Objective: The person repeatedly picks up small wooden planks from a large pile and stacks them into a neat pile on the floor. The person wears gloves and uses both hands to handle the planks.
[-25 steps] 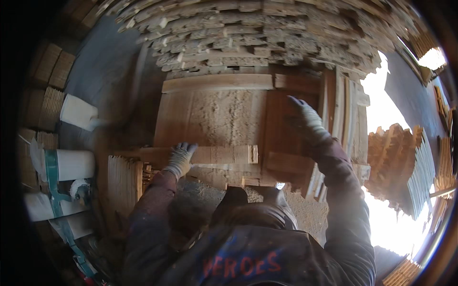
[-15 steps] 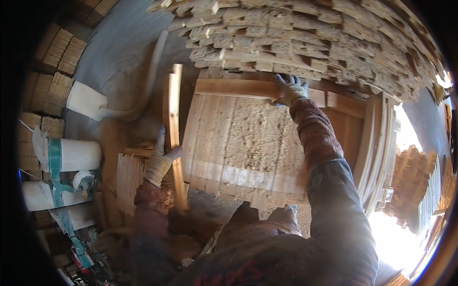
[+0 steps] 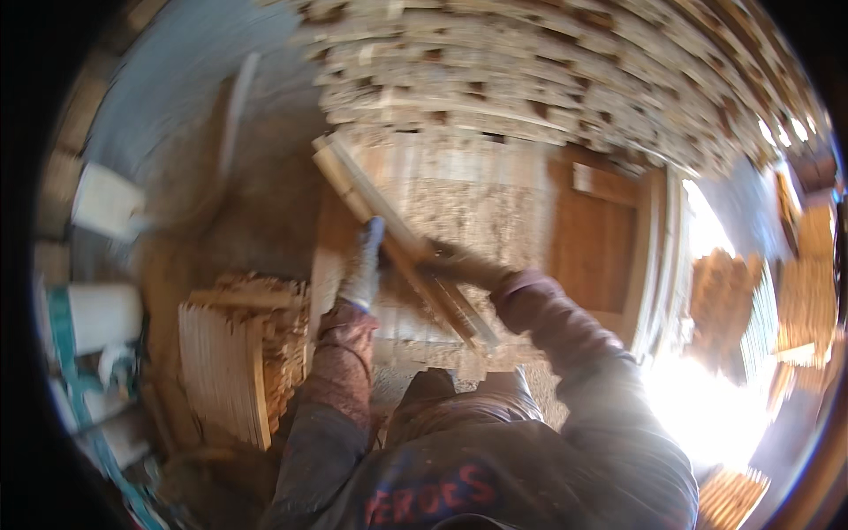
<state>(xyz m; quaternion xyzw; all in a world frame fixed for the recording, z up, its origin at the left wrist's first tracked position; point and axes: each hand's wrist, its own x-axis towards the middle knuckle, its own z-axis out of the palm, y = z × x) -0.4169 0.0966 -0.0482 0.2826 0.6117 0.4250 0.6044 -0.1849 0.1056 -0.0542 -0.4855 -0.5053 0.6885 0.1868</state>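
Several long wooden strips (image 3: 397,238) lie slantwise together in front of me, over the dusty wooden work surface (image 3: 481,208). My left hand (image 3: 362,265), in a pale glove with blue fingertips, is closed on them from the left side. My right hand (image 3: 459,263) meets the strips near their middle from the right. Motion smears its fingers, but it appears closed on a strip. The strips' far ends stick up toward the back left, and their near ends point toward my legs.
Stacked wooden pieces (image 3: 530,79) rise behind the work surface. A bundle of upright boards (image 3: 221,353) stands at left, with a green and white machine (image 3: 97,327) beyond it. Wooden rails (image 3: 649,247) border the right side, and more piled wood (image 3: 724,300) stands farther right.
The plank at the far edge of the work surface has left its place. My right hand came back toward me, and my left hand moved right with the strips, which now lie slantwise.
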